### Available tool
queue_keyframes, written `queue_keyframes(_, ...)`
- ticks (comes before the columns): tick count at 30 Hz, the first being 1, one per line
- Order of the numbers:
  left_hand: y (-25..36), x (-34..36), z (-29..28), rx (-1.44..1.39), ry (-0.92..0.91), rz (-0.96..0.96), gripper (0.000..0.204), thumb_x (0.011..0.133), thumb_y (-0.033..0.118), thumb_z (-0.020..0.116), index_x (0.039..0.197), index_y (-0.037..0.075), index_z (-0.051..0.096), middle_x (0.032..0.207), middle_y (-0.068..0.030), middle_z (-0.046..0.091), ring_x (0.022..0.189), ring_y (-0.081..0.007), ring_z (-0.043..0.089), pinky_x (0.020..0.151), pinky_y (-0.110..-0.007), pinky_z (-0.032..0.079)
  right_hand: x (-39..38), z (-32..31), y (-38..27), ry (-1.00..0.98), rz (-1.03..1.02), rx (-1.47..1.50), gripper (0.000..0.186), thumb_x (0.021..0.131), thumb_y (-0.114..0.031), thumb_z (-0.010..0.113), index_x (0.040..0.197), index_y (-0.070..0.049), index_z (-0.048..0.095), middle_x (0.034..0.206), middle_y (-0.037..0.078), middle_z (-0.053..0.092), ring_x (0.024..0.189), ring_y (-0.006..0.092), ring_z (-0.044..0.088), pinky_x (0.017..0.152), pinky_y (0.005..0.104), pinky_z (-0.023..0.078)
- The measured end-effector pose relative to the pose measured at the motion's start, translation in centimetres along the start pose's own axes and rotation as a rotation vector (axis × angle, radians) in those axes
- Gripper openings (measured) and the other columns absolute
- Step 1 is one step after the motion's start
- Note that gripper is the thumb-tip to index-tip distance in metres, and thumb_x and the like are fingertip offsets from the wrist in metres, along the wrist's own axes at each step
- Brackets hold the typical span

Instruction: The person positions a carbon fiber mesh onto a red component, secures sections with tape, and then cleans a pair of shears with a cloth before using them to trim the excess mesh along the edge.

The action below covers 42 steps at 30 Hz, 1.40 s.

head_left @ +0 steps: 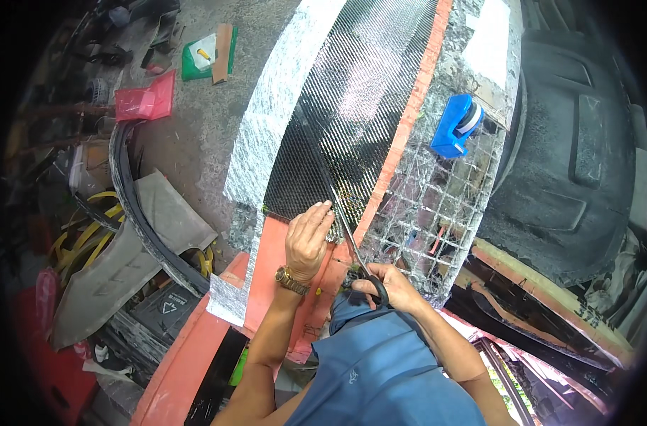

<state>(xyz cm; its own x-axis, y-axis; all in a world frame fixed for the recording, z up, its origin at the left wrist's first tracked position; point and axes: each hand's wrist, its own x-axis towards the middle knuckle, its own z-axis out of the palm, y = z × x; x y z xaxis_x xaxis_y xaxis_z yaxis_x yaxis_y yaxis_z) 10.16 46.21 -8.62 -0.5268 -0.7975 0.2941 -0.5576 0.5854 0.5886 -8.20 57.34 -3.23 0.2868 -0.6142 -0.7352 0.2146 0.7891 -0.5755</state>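
A long strip of glossy black woven fabric [295,160], like carbon-fibre cloth, stretches away from me over an orange-red board [272,252]. My left hand [308,240] lies on the near end of the cloth, fingers extended and holding nothing. Beside it, my right hand [397,287] grips black-handled scissors [350,234] by their loops. The blades point away from me and reach the cloth just right of my left fingertips. From the blade tips a dark line runs up the cloth. How far apart the blades are, I cannot tell.
Right of the cloth, a blue tape dispenser [451,128] stands above a wire grid [437,206]. A large black moulded panel [565,156] lies farther right. On the left are a red packet [144,97], a green packet [196,59] and a curved black strip [142,220].
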Motion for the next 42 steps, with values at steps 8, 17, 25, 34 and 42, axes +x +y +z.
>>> queue_keyframes(8, -0.1, -0.1, 0.1, 0.000, 0.010, 0.000, 0.041, 0.065, -0.011, 0.054, 0.104, -0.004, 0.067, 0.119, -0.0140, 0.066, 0.114, -0.0309, 0.061, 0.091, -0.042, 0.047, 0.0, -0.1, 0.1, -0.007, -0.015, -0.011, 0.036, 0.086, -0.038, 0.074, 0.082, -0.005, 0.061, 0.058, -0.002, 0.054, 0.046, 0.0064, 0.053, 0.043, 0.0218, 0.036)
queue_keyframes(17, -0.1, -0.2, 0.2, -0.007, 0.010, 0.000, 0.042, 0.065, -0.012, 0.055, 0.104, -0.003, 0.067, 0.120, -0.0134, 0.066, 0.114, -0.0309, 0.061, 0.090, -0.042, 0.047, -0.1, 0.1, 0.1, 0.004, 0.007, -0.011, 0.035, 0.086, -0.037, 0.074, 0.081, -0.006, 0.060, 0.059, -0.002, 0.054, 0.047, 0.0065, 0.053, 0.045, 0.0221, 0.037)
queue_keyframes(25, 0.0, -0.1, 0.1, -0.007, 0.010, -0.007, 0.040, 0.065, -0.012, 0.055, 0.103, -0.004, 0.067, 0.119, -0.0135, 0.066, 0.114, -0.0310, 0.061, 0.090, -0.042, 0.047, -0.2, 0.1, -0.3, 0.001, 0.016, -0.047, 0.034, 0.086, -0.037, 0.074, 0.083, -0.005, 0.062, 0.060, -0.001, 0.056, 0.049, 0.0069, 0.054, 0.047, 0.0220, 0.038)
queue_keyframes(34, 0.1, 0.1, 0.0, -0.021, 0.015, -0.017, 0.045, 0.062, -0.012, 0.053, 0.105, -0.005, 0.066, 0.120, -0.0144, 0.065, 0.114, -0.0317, 0.061, 0.090, -0.041, 0.047, -0.1, -0.4, 0.9, -0.161, -0.009, 0.008, 0.041, 0.090, -0.043, 0.066, 0.099, -0.004, 0.061, 0.072, 0.000, 0.057, 0.063, 0.0094, 0.059, 0.057, 0.0243, 0.044)
queue_keyframes(42, -0.1, 0.1, 0.0, 0.015, 0.005, -0.010, 0.043, 0.065, -0.011, 0.055, 0.107, -0.004, 0.065, 0.122, -0.0138, 0.064, 0.115, -0.0304, 0.060, 0.091, -0.043, 0.047, -0.4, -0.4, 0.1, -0.113, -0.002, -0.009, 0.043, 0.088, -0.045, 0.069, 0.094, -0.003, 0.062, 0.066, 0.000, 0.057, 0.058, 0.0092, 0.058, 0.055, 0.0243, 0.044)
